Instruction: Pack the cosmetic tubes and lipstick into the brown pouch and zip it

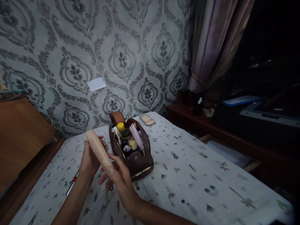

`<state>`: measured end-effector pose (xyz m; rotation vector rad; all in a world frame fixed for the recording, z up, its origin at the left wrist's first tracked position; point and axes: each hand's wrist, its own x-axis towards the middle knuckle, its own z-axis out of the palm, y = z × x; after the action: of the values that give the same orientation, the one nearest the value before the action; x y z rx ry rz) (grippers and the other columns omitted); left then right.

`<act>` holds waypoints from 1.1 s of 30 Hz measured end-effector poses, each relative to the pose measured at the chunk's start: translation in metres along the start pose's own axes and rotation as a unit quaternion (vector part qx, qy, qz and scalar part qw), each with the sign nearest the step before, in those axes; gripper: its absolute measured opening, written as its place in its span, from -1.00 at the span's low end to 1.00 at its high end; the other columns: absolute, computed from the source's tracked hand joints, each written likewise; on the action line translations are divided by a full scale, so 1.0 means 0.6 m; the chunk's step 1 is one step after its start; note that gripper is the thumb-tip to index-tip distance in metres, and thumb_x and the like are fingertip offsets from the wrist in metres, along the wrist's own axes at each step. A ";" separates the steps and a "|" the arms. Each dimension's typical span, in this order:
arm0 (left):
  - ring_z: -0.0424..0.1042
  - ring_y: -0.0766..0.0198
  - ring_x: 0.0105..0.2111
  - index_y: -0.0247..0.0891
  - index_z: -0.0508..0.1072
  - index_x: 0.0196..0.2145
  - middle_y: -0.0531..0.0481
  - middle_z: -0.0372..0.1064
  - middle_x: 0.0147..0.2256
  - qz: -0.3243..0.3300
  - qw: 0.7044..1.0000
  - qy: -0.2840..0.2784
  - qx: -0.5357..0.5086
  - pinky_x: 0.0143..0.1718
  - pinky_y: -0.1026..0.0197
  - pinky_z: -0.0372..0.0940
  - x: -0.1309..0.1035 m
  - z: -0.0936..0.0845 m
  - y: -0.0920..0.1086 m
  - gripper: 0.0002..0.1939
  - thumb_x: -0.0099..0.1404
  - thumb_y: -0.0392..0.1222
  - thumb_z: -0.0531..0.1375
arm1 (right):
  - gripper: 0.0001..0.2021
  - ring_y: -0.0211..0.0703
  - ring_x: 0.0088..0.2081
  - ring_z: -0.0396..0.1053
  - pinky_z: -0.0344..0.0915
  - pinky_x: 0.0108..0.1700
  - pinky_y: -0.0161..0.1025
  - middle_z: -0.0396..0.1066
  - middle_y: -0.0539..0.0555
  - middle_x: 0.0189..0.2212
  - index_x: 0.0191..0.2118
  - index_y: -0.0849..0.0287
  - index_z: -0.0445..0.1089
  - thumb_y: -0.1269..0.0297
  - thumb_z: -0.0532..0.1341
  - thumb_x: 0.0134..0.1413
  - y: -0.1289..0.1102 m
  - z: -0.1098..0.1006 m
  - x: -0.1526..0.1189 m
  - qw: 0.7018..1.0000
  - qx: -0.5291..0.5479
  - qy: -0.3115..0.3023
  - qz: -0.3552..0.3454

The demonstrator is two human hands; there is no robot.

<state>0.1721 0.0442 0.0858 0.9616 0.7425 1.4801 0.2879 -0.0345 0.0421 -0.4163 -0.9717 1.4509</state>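
A wooden board (25,131) stands along the sheet's left edge. In from that edge, partly hidden behind the left forearm, lies a slim silver pen-like stick (71,188) with a red band. The left hand (90,161) is curled around the upper part of a beige squeeze tube (99,151), thumb on one side, fingertips showing past the other. The tube is held tilted above the printed sheet (173,184), print facing up, left of the bag. The right hand (125,187) has its thumb laid on the tube's lower end, the lower fingers loosely spread beneath; whether those touch it I cannot tell. Just beyond, nearer the sheet's far edge, an unzipped brown leather toiletry bag (140,167) holds a yellow cap (120,126), a dark green jar (126,134), a cream-lidded jar (133,144) and a leaning lilac tube (137,137). By the sheet's far right corner lies a pixelated item (147,120). Past the right edge, an open drawer (252,166) juts from a dark red cabinet (211,132)
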 end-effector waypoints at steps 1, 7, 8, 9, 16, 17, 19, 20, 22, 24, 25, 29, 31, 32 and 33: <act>0.42 0.23 -0.49 -0.34 0.49 -0.20 -0.04 0.43 -0.48 -0.001 1.000 0.008 0.000 -0.54 0.28 0.37 0.002 0.003 0.003 -0.42 0.15 0.30 0.23 | -0.44 -0.31 -0.49 0.42 0.23 -0.56 -0.42 0.34 0.06 -0.25 0.12 0.12 0.26 -0.13 0.20 0.12 -0.002 0.001 0.000 1.000 0.004 0.000 -0.001; 0.43 0.20 -0.43 -0.29 0.52 -0.23 -0.05 0.47 -0.40 0.095 0.978 0.020 0.186 -0.43 0.25 0.35 0.035 0.005 0.014 -0.58 0.07 0.08 0.33 | -0.44 -0.28 -0.47 0.46 0.24 -0.55 -0.42 0.34 0.06 -0.26 0.12 0.13 0.26 -0.12 0.21 0.12 -0.015 0.002 0.002 0.999 0.028 -0.010 -0.032; 0.45 0.16 -0.35 -0.28 0.53 -0.22 -0.05 0.48 -0.36 0.131 0.957 0.012 0.257 -0.35 0.22 0.36 0.047 0.004 0.015 -0.61 0.08 0.05 0.32 | -0.45 -0.27 -0.47 0.46 0.24 -0.55 -0.42 0.34 0.06 -0.26 0.12 0.12 0.26 -0.10 0.22 0.12 -0.017 0.002 0.002 0.999 0.032 -0.012 -0.039; 0.46 0.13 -0.27 -0.28 0.53 -0.21 -0.06 0.49 -0.32 0.164 0.930 -0.001 0.329 -0.25 0.19 0.36 0.060 0.006 0.017 -0.63 0.12 0.04 0.30 | -0.47 -0.26 -0.47 0.47 0.24 -0.55 -0.42 0.35 0.06 -0.25 0.11 0.11 0.26 -0.09 0.22 0.12 -0.019 0.002 0.001 0.998 0.037 -0.013 -0.046; 0.42 0.01 -0.09 -0.24 0.53 -0.20 -0.14 0.52 -0.16 0.256 0.697 -0.210 0.637 0.02 0.00 0.26 0.151 0.069 0.032 -0.65 0.22 0.04 0.14 | -0.52 -0.29 -0.46 0.47 0.24 -0.53 -0.43 0.35 0.07 -0.22 0.12 0.05 0.27 -0.05 0.22 0.16 -0.028 0.003 -0.005 0.995 0.054 -0.029 -0.080; 0.42 -0.01 -0.07 -0.24 0.53 -0.17 -0.15 0.52 -0.15 0.245 0.657 -0.247 0.669 0.02 0.00 0.25 0.157 0.083 0.032 -0.63 0.22 0.05 0.14 | -0.52 -0.29 -0.47 0.47 0.24 -0.54 -0.43 0.36 0.07 -0.22 0.12 0.05 0.27 -0.04 0.22 0.16 -0.029 0.003 -0.004 0.994 0.057 -0.028 -0.085; 0.42 -0.03 -0.05 -0.27 0.51 -0.11 -0.18 0.52 -0.13 0.204 0.581 -0.306 0.726 0.00 0.01 0.26 0.164 0.109 0.029 -0.60 0.24 0.05 0.14 | -0.52 -0.29 -0.47 0.48 0.24 -0.55 -0.43 0.36 0.07 -0.23 0.13 0.05 0.27 -0.03 0.22 0.16 -0.029 0.002 -0.003 0.993 0.061 -0.022 -0.095; 0.42 -0.05 -0.04 -0.28 0.50 -0.09 -0.20 0.51 -0.13 0.180 0.542 -0.325 0.754 -0.02 0.03 0.27 0.167 0.121 0.026 -0.59 0.25 0.04 0.14 | -0.52 -0.28 -0.47 0.48 0.24 -0.55 -0.44 0.36 0.07 -0.23 0.13 0.05 0.27 -0.03 0.22 0.16 -0.029 0.002 -0.003 0.993 0.062 -0.020 -0.099; 0.42 -0.06 -0.03 -0.28 0.49 -0.08 -0.22 0.51 -0.12 0.143 0.466 -0.341 0.804 -0.07 0.07 0.28 0.172 0.139 0.017 -0.60 0.26 0.03 0.13 | -0.52 -0.28 -0.46 0.49 0.24 -0.54 -0.44 0.36 0.07 -0.23 0.14 0.05 0.26 -0.02 0.22 0.17 -0.031 0.002 -0.001 0.992 0.062 -0.019 -0.108; 0.45 -0.08 -0.07 -0.28 0.50 -0.11 -0.24 0.51 -0.14 0.119 0.415 -0.340 0.836 -0.15 0.10 0.29 0.179 0.150 0.007 -0.62 0.25 0.02 0.15 | -0.52 -0.29 -0.46 0.49 0.24 -0.54 -0.44 0.35 0.07 -0.22 0.15 0.04 0.26 -0.02 0.22 0.17 -0.033 0.002 -0.001 0.991 0.061 -0.022 -0.113; 0.47 -0.08 -0.11 -0.28 0.50 -0.14 -0.25 0.52 -0.16 0.109 0.400 -0.338 0.845 -0.20 0.12 0.29 0.182 0.154 0.004 -0.64 0.24 0.02 0.16 | -0.52 -0.30 -0.46 0.48 0.24 -0.54 -0.44 0.34 0.07 -0.22 0.15 0.04 0.26 -0.02 0.22 0.17 -0.034 0.002 -0.001 0.991 0.060 -0.025 -0.116; 0.50 -0.01 -0.22 -0.27 0.51 -0.18 -0.21 0.54 -0.19 0.082 0.376 -0.349 0.855 -0.32 0.18 0.26 0.194 0.162 -0.002 -0.68 0.19 -0.02 0.22 | -0.52 -0.32 -0.47 0.47 0.23 -0.54 -0.44 0.32 0.06 -0.21 0.14 0.03 0.26 -0.03 0.22 0.17 -0.037 0.003 -0.003 0.990 0.054 -0.031 -0.127; 0.50 0.02 -0.19 -0.25 0.50 -0.16 -0.18 0.54 -0.16 0.079 0.370 -0.357 0.854 -0.31 0.20 0.25 0.195 0.165 -0.002 -0.68 0.18 -0.03 0.22 | -0.52 -0.32 -0.47 0.46 0.23 -0.53 -0.44 0.32 0.06 -0.22 0.14 0.02 0.26 -0.03 0.22 0.17 -0.037 0.003 -0.003 0.990 0.054 -0.031 -0.128; 0.49 0.02 -0.17 -0.24 0.50 -0.15 -0.17 0.53 -0.14 0.080 0.369 -0.360 0.853 -0.30 0.21 0.25 0.194 0.166 -0.001 -0.67 0.18 -0.03 0.23 | -0.53 -0.32 -0.47 0.46 0.22 -0.54 -0.44 0.32 0.05 -0.23 0.14 0.02 0.27 -0.03 0.21 0.18 -0.037 0.003 -0.003 0.990 0.055 -0.029 -0.129; 0.48 0.03 -0.15 -0.24 0.49 -0.14 -0.16 0.53 -0.13 0.081 0.368 -0.363 0.852 -0.29 0.21 0.25 0.193 0.166 -0.002 -0.67 0.18 -0.03 0.23 | -0.52 -0.32 -0.48 0.46 0.22 -0.54 -0.44 0.32 0.05 -0.23 0.14 0.02 0.27 -0.04 0.21 0.17 -0.037 0.002 -0.002 0.990 0.056 -0.028 -0.130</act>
<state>0.2607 0.1518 0.1489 2.9589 1.3629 -0.4626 0.3010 -0.0393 0.0592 -0.1601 -0.9471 1.2785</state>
